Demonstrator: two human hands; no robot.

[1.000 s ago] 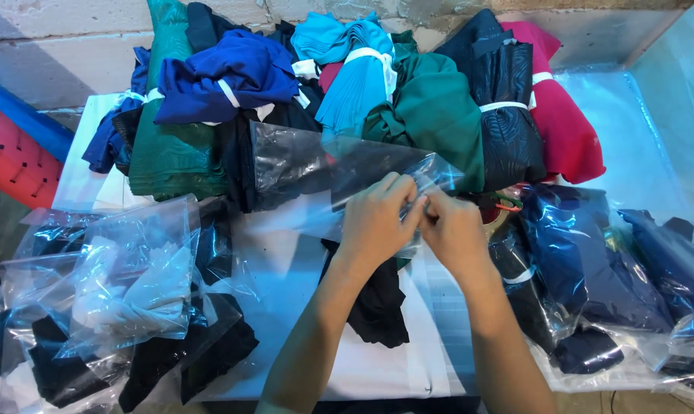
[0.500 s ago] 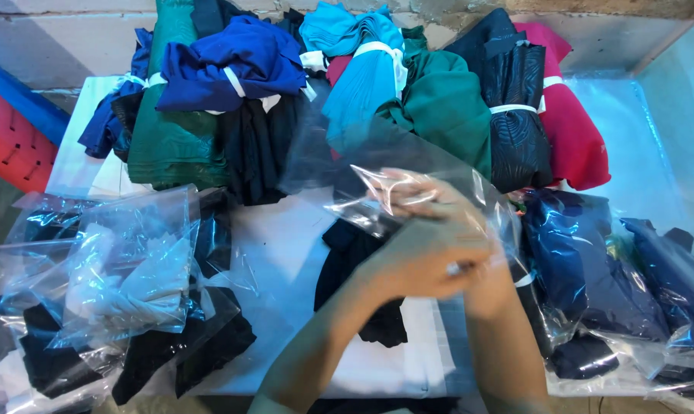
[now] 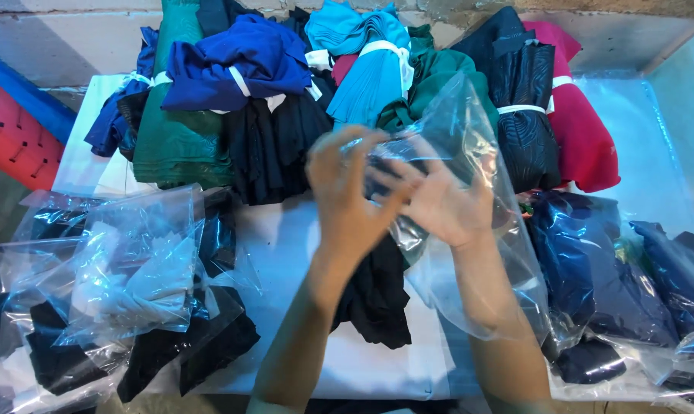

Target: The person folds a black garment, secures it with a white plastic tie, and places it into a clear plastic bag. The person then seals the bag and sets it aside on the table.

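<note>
Taking the black garment (image 3: 377, 287) on the white tabletop (image 3: 285, 253) as the landmark: to its left lies a heap of filled clear bags (image 3: 124, 284) holding dark and pale cloth, their contents blurred by glare. Just above the garment, the left hand (image 3: 351, 188) has its fingers spread and partly curled, pinching the rim of the clear plastic bag (image 3: 469, 230). The right hand (image 3: 446, 203) sits inside or behind that film, fingers loosely bent against it; whether it truly grips cannot be told. The bag hangs in the air above and to the right of the garment, billowed open. It looks feather-light, limp and slippery, likely to cling and collapse, so the mouth edge seems the best hold, one side per hand. The garment itself looks soft and floppy. Behind it rise tied fabric bundles (image 3: 377, 77); to its right, more bagged navy cloth (image 3: 592, 268), partly cut off by the frame.
</note>
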